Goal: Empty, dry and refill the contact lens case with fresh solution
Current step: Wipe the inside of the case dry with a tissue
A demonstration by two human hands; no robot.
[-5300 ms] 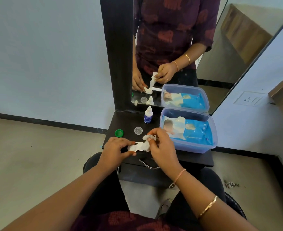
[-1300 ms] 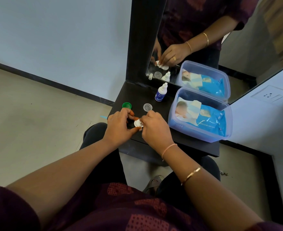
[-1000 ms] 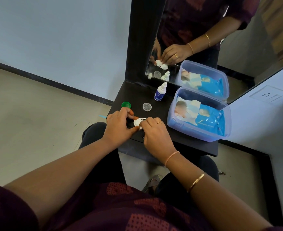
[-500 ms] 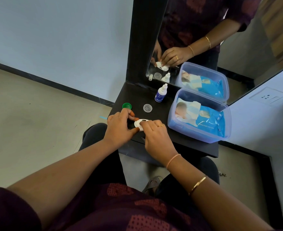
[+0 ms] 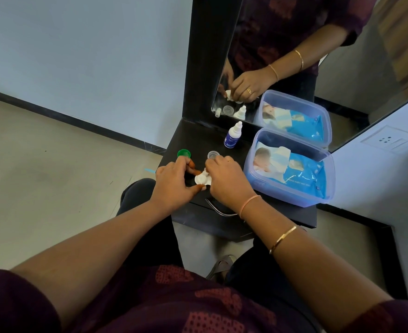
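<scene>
Your left hand pinches the left end of the small white plastic contact lens case, thumb below and fingertips above. The case sits just above the near edge of the black shelf table. Your right hand has its fingers curled together, clamped on a scrap of white tissue against the case. Just beyond your hands lie a round green cap on the left and a round clear cap on the right. Farther back a small white-and-blue dropper bottle stands upright. On the right sits a translucent blue plastic box holding a pack of wipes.
</scene>
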